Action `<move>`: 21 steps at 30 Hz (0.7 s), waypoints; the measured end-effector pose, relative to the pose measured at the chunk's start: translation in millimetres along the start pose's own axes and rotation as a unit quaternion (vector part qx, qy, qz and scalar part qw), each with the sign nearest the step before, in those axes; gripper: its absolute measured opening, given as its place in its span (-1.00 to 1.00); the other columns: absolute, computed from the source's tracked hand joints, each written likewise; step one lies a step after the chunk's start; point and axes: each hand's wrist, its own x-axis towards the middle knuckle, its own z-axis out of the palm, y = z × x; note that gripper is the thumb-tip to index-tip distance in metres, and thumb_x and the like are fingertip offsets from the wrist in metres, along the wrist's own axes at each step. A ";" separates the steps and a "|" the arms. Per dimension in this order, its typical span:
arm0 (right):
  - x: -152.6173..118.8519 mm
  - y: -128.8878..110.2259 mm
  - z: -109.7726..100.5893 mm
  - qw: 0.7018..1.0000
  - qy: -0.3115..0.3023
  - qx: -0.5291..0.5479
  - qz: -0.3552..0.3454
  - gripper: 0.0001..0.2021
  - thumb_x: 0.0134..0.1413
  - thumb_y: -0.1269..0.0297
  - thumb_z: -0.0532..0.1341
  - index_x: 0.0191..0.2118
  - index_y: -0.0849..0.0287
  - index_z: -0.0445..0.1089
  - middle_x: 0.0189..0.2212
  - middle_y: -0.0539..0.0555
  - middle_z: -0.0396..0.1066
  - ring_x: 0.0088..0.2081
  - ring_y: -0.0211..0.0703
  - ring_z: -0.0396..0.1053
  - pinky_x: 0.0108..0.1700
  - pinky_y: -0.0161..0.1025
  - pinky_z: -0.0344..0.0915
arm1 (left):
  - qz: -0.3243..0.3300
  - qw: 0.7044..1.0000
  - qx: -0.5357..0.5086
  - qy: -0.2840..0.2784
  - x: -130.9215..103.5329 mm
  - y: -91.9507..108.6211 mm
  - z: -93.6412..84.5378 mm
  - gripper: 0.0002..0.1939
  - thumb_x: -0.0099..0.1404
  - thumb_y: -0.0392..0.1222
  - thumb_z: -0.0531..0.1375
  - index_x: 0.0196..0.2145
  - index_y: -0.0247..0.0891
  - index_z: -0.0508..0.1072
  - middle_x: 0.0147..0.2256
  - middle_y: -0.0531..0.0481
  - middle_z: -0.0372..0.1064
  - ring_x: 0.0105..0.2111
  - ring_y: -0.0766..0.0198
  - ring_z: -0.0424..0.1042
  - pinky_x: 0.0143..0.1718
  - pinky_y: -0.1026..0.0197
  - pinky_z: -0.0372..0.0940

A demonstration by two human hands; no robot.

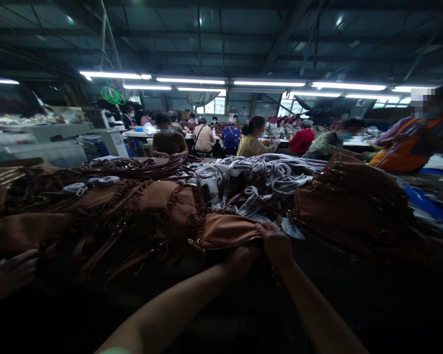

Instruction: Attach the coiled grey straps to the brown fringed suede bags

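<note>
A brown fringed bag (229, 230) with a gold zipper along its near edge lies in front of me. My right hand (276, 246) grips the zipper edge at the bag's right end, fingers closed on it. Just below that edge is my left hand (243, 259); its fingers are hidden, and I cannot tell if they reach into the bag or under it. To the left, more brown fringed bags (170, 199) overlap, with straps and metal clips hanging towards me.
A co-worker's hand (13, 275) rests near a brown bag at the far left. Wrapped pale straps (251, 172) are heaped behind my hands. At right rises a tall stack of brown bags (354, 206). Beyond, several people sit at tables; one person in an orange apron (402, 147) stands at right.
</note>
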 end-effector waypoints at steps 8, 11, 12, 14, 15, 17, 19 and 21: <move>8.3 8.0 14.1 0.961 -0.154 0.186 -0.134 -0.85 0.07 0.33 0.18 -0.27 0.09 0.50 -0.25 0.07 0.44 -0.17 -0.16 0.34 -0.11 -0.30 0.23 | 0.136 0.976 0.162 0.047 -14.0 11.7 -20.2 -0.81 0.39 -0.23 -0.02 -0.30 -0.26 0.36 -0.31 -0.04 0.37 -0.21 0.22 0.31 -0.10 0.13 0.20; -0.9 20.5 15.1 0.913 -0.150 0.366 -0.096 -0.66 0.01 0.33 0.18 -0.04 0.11 0.44 -0.14 0.09 0.45 -0.09 -0.12 0.36 0.02 -0.21 0.25 | 0.099 0.984 0.150 0.005 2.2 16.4 -29.7 -0.88 0.34 -0.20 0.05 -0.27 -0.25 0.35 -0.23 -0.06 0.37 -0.13 0.17 0.29 -0.06 0.13 0.17; -5.2 23.8 14.9 0.891 -0.147 0.423 -0.078 -0.59 0.00 0.32 0.19 0.03 0.13 0.39 -0.11 0.09 0.45 -0.07 -0.11 0.36 0.05 -0.17 0.25 | 0.085 0.986 0.144 -0.014 8.3 16.5 -31.6 -0.89 0.33 -0.20 0.07 -0.27 -0.26 0.34 -0.21 -0.07 0.37 -0.12 0.16 0.29 -0.07 0.13 0.17; -15.3 29.5 14.3 0.855 -0.132 0.500 -0.034 -0.54 0.00 0.28 0.20 0.08 0.14 0.35 -0.07 0.09 0.45 -0.07 -0.10 0.38 0.06 -0.14 0.27 | 0.037 0.991 0.121 -0.045 18.3 13.9 -32.4 -0.92 0.29 -0.22 0.10 -0.29 -0.26 0.34 -0.23 -0.07 0.38 -0.17 0.17 0.32 -0.12 0.16 0.18; -20.8 32.8 14.2 0.851 -0.115 0.512 -0.001 -0.57 0.01 0.24 0.21 0.05 0.14 0.39 -0.09 0.08 0.46 -0.09 -0.10 0.40 0.03 -0.15 0.30 | 0.009 0.993 0.102 -0.057 21.2 11.3 -31.2 -0.94 0.27 -0.24 0.11 -0.30 -0.26 0.35 -0.26 -0.05 0.38 -0.20 0.18 0.33 -0.16 0.18 0.18; -30.9 44.1 14.8 0.865 -0.062 0.491 0.081 -0.68 0.07 0.15 0.18 -0.09 0.14 0.48 -0.15 0.08 0.50 -0.14 -0.09 0.43 -0.06 -0.20 0.34 | -0.036 0.996 0.050 -0.071 22.1 4.6 -26.2 -0.97 0.24 -0.26 0.13 -0.33 -0.24 0.34 -0.32 0.00 0.38 -0.28 0.23 0.33 -0.25 0.23 0.17; -36.5 65.1 16.9 0.879 -0.003 0.449 0.162 -0.68 0.10 0.08 0.15 -0.19 0.18 0.51 -0.23 0.12 0.52 -0.19 -0.04 0.45 -0.14 -0.19 0.34 | -0.060 0.996 -0.006 -0.059 17.8 -2.4 -20.0 -0.96 0.23 -0.25 0.16 -0.34 -0.23 0.33 -0.34 0.04 0.36 -0.31 0.27 0.32 -0.30 0.27 0.14; -35.2 95.8 20.8 0.891 0.043 0.394 0.222 -0.66 0.10 0.07 0.14 -0.22 0.23 0.51 -0.26 0.19 0.52 -0.21 0.02 0.45 -0.16 -0.15 0.32 | -0.067 0.996 -0.052 -0.036 12.0 -8.1 -14.7 -0.94 0.22 -0.24 0.17 -0.36 -0.23 0.32 -0.35 0.06 0.34 -0.33 0.30 0.30 -0.32 0.29 0.12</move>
